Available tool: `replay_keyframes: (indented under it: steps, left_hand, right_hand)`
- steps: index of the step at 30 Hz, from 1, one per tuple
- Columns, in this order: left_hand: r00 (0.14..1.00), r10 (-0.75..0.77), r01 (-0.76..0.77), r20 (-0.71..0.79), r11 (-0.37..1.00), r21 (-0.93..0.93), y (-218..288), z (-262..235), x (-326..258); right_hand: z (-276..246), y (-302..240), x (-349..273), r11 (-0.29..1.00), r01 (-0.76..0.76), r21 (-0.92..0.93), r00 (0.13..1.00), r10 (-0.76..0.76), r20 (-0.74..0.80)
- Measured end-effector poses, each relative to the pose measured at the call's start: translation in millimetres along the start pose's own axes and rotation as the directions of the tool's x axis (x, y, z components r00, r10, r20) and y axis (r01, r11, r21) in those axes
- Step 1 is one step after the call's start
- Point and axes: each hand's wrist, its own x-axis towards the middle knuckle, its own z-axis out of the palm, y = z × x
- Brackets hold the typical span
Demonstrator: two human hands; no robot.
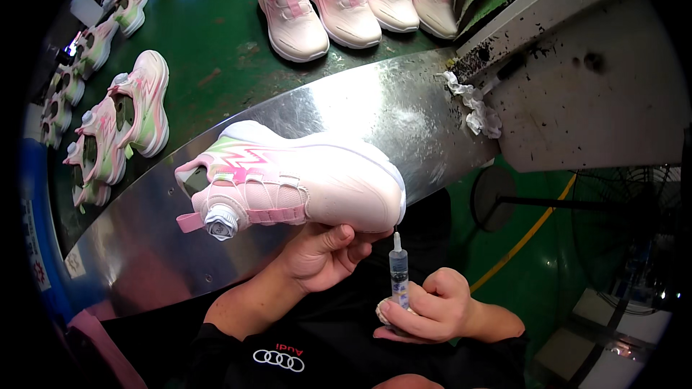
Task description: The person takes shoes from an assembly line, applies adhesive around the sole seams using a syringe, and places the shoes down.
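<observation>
A pale pink sneaker with a white sole, pink strap and white dial lies tipped on its side above the metal table edge, its toe pointing right. My left hand grips it from below near the forefoot, thumb against the upper; some fingers are hidden beneath it. In my right hand is a clear syringe holding clear liquid, held upright with the fingers wrapped round its lower barrel. The syringe's tip reaches the seam between upper and sole at the toe. A whitish wad shows under my right fingers.
Several matching sneakers stand in a row on the green table at the back. More pink and green sneakers line the left side. Crumpled tissue lies by the stained grey panel at right. A fan stands beyond.
</observation>
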Motion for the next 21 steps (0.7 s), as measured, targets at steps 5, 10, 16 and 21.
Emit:
replay_keyframes:
  steps: [5,10,16,21]
  left_hand:
    - [1.0,0.018,-0.018,0.02,1.0,-0.008,-2,5,-2]
    - [1.0,0.01,-0.01,0.005,1.0,0.014,1,5,-3]
    - [1.0,0.001,-0.001,-0.002,1.0,0.018,4,5,-3]
    - [0.998,-0.057,0.057,-0.008,0.998,-0.017,1,2,-9]
  right_hand:
    - [-1,-1,1,1.0,0.021,-0.004,1.0,-0.021,-0.001]
    - [1,0,2,0.999,0.027,0.019,1.0,-0.027,-0.004]
    - [1,-1,2,1.0,0.02,-0.018,0.999,-0.02,0.042]
    - [-8,-10,1,0.996,0.059,0.064,0.996,-0.054,-0.077]
